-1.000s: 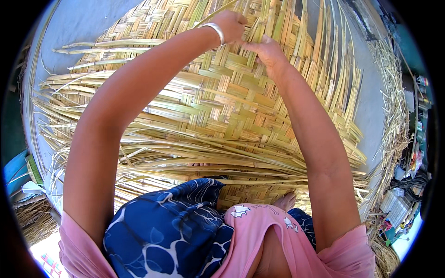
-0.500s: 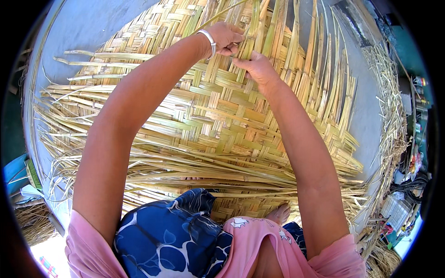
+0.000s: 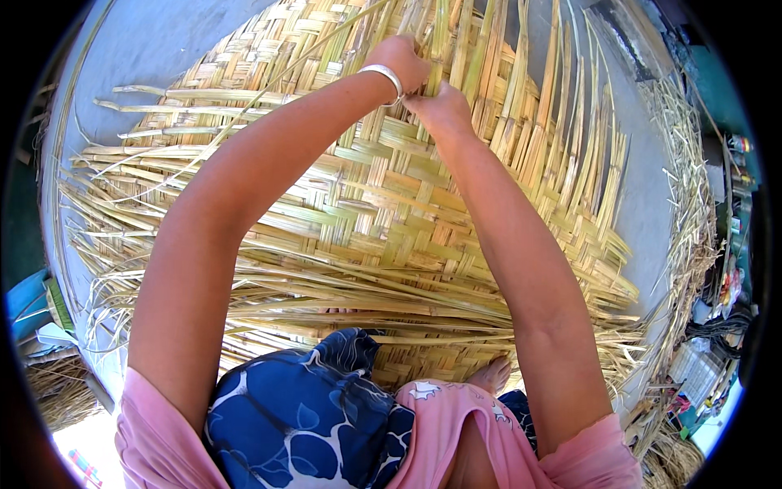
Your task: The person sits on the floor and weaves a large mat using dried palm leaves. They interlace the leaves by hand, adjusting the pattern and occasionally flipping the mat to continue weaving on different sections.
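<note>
A large mat woven from flat, yellow-green split reed strips lies spread out in front of me. Near its far edge, my left hand, with a white bangle on the wrist, is closed on the strips with its fingers curled under. My right hand is right beside it, nearer to me, its thumb and fingers pinched at the same spot; the fingertips are partly hidden. Long unwoven strips fan out beyond and to the right of both hands. One thin loose strip runs slantwise across the mat, left of my left hand.
Loose strip ends stick out at the mat's left side, and a bundle of strips crosses it near my feet. Grey floor borders the mat. Straw-like scraps are heaped at the right, beside a wire-like coil and clutter.
My left hand has moved slightly right and curled in tighter. The right hand has shifted a little left, close against it. The thin loose strip now slants farther down across the mat's left part.
</note>
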Motion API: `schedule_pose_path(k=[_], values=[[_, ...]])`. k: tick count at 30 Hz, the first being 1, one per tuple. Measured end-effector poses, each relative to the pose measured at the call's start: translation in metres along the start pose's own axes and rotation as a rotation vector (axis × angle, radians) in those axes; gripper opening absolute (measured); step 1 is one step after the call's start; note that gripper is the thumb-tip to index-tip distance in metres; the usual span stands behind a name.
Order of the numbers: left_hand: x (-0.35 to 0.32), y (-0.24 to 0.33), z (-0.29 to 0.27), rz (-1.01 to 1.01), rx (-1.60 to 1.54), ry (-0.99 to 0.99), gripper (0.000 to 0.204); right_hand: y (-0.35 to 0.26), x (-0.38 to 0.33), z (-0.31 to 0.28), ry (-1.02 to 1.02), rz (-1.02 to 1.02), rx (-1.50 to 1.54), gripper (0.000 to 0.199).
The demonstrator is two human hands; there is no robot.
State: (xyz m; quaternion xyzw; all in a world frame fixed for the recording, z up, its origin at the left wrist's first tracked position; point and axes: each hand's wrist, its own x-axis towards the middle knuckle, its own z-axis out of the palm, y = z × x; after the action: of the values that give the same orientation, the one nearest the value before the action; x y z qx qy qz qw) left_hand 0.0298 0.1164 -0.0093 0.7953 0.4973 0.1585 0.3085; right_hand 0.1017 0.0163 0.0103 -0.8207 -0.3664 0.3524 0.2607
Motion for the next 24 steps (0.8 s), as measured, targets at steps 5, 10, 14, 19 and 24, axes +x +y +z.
schedule_pose_path(k=[5,10,14,19,24], values=[[0.008,-0.004,-0.010,-0.245,-0.472,-0.324,0.026,0.012,0.008,0.005,0.002,-0.029,0.029,0.040],[0.004,-0.008,-0.027,-0.334,-0.681,-0.417,0.030,0.011,0.006,0.002,-0.061,-0.029,0.110,0.040],[0.003,0.005,-0.031,-0.340,-0.585,-0.392,0.030,0.024,0.017,0.006,-0.063,-0.058,0.165,0.039],[0.010,0.009,-0.027,-0.315,-0.401,-0.371,0.027,0.037,0.030,0.009,-0.172,-0.058,0.282,0.042],[0.019,0.009,-0.025,-0.211,-0.097,-0.398,0.023,0.022,0.023,0.005,-0.172,0.010,0.159,0.041]])
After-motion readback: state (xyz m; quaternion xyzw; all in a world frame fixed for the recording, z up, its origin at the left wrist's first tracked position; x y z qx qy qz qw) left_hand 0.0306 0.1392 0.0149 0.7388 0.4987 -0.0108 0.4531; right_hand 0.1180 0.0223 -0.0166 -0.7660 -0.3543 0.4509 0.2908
